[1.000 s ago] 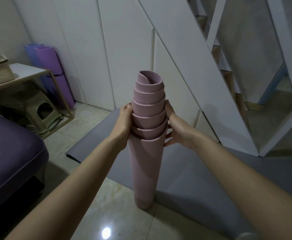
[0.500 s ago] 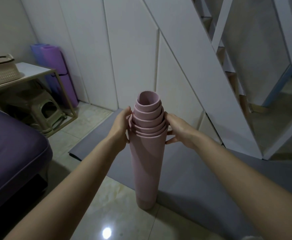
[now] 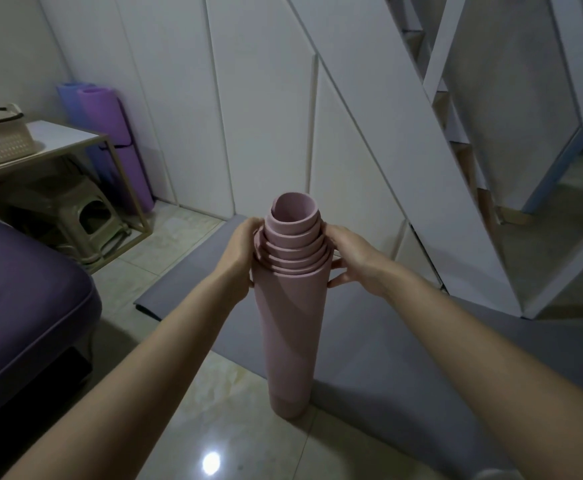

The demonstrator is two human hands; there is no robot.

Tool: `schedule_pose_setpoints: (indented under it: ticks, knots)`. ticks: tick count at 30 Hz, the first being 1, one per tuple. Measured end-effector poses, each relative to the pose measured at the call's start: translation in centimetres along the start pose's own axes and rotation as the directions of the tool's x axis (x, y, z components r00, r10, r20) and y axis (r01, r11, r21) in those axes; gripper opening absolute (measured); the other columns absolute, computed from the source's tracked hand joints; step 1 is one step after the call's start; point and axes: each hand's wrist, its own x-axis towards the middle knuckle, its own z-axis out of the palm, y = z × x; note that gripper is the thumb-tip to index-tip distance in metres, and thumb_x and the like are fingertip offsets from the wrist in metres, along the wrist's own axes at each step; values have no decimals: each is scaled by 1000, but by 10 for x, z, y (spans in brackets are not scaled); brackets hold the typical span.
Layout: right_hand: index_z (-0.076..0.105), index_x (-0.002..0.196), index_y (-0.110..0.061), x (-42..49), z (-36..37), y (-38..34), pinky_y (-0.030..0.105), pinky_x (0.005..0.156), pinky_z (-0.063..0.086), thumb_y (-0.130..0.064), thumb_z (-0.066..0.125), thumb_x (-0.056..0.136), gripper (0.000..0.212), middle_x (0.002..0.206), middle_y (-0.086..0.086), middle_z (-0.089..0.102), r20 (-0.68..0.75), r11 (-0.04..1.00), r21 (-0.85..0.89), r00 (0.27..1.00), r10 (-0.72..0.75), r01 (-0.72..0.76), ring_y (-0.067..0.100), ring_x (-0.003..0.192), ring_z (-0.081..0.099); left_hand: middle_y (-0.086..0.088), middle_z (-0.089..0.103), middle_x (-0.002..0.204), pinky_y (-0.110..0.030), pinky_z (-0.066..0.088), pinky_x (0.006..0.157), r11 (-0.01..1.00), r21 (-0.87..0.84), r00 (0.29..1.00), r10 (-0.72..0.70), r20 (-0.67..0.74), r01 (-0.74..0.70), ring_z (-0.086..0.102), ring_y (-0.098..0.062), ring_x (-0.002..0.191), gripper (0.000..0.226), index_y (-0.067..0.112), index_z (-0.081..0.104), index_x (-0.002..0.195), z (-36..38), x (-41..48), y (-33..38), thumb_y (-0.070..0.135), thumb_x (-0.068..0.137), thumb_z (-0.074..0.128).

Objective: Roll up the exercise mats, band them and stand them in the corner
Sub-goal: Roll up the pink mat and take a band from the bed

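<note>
Two rolled mats [image 3: 118, 143] stand behind the side table [image 3: 66, 137].

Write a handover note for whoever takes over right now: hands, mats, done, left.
Left hand and right hand: both grip the top of the pink mat, one on each side.
Pink mat: rolled, upright on the floor, inner layers telescoped upward, no band visible.
Grey mat: flat, unrolled.
Purple mat and blue mat: rolled, standing in the corner; the purple one shows a dark band.
Done: two mats in the corner, pink rolled.
Left: even the pink's end, band it, stand it in the corner; roll, band and stand the grey.
</note>
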Motion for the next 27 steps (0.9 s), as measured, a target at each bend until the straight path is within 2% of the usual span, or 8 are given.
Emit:
schedule_pose_setpoints:
  ticks: [2, 6, 11, 17, 19, 22, 24, 27]
  knots:
    - [61, 113, -27, 0, 3, -3, 52, 90, 50, -53, 29, 97, 44, 106, -6, 64, 17, 999, -29, 1000, 18, -17, 19, 93, 60, 9, 67, 68, -33, 46, 71, 998, 10, 997, 60, 47, -61, 56, -5, 71, 42, 25, 61, 82, 1, 0, 3, 46, 100, 29]
    - [49, 135, -28, 3, 5, -12, 53, 94, 47, -69, 17, 91, 68, 126, 0, 57, 13, 997, -66, 999, 43, -42, 27, 110, 56, 9, 57, 96, -25, 35, 54, 959, 215, 982, 188, 11, -186, 48, 0, 70, 45, 20, 41, 135, 4, 5, 8, 45, 101, 27]
    - [48, 133, -22, 10, 0, -16, 50, 86, 51, -58, 28, 96, 55, 123, 4, 58, -11, 992, -125, 1000, -3, 1, 29, 103, 59, 7, 43, 116, -43, 35, 84, 988, 132, 996, 71, 55, -78, 41, -14, 99, 51, 40, 23, 145, -2, 14, 12, 41, 98, 44]
    - [43, 135, -15, 13, -2, -11, 38, 66, 54, -45, 39, 97, 48, 113, 5, 55, -13, 990, -144, 1000, 3, -5, 23, 86, 57, 2, 40, 114, -47, 35, 90, 984, 170, 996, 45, 76, -58, 40, -19, 103, 55, 43, 27, 142, -3, 15, 9, 33, 95, 54]
    - [40, 138, -17, 14, -2, -16, 41, 73, 53, -42, 38, 98, 47, 117, 5, 53, -18, 980, -198, 1000, -5, 2, 27, 95, 57, 3, 42, 113, -48, 35, 91, 977, 203, 995, 51, 82, -67, 41, -19, 102, 49, 41, 31, 140, -5, 17, 10, 33, 96, 50]
    - [25, 148, -15, 17, 3, -25, 38, 105, 35, -35, 34, 101, 52, 148, 6, 37, -85, 895, -430, 981, -175, 122, 26, 132, 40, 8, 49, 108, -44, 41, 88, 932, 307, 980, 166, 108, -192, 49, -13, 90, 40, 34, 33, 141, -4, 17, 10, 36, 101, 32]
    - [20, 150, -10, 15, 10, -26, 26, 113, 18, -29, 29, 103, 51, 156, 7, 24, -48, 796, -558, 949, -313, 235, 19, 142, 25, 3, 51, 127, -38, 40, 96, 872, 382, 952, 282, 118, -306, 53, -16, 108, 42, 23, 34, 144, -1, 15, 4, 29, 104, 25]
    - [13, 151, -9, 18, 14, -15, 22, 114, 12, -22, 23, 104, 50, 158, 7, 17, 1, 758, -593, 942, -335, 270, 17, 144, 18, -12, 41, 145, -35, 26, 114, 828, 429, 932, 332, 147, -362, 39, -23, 133, 44, 15, 33, 146, 0, 22, -6, 24, 102, 29]
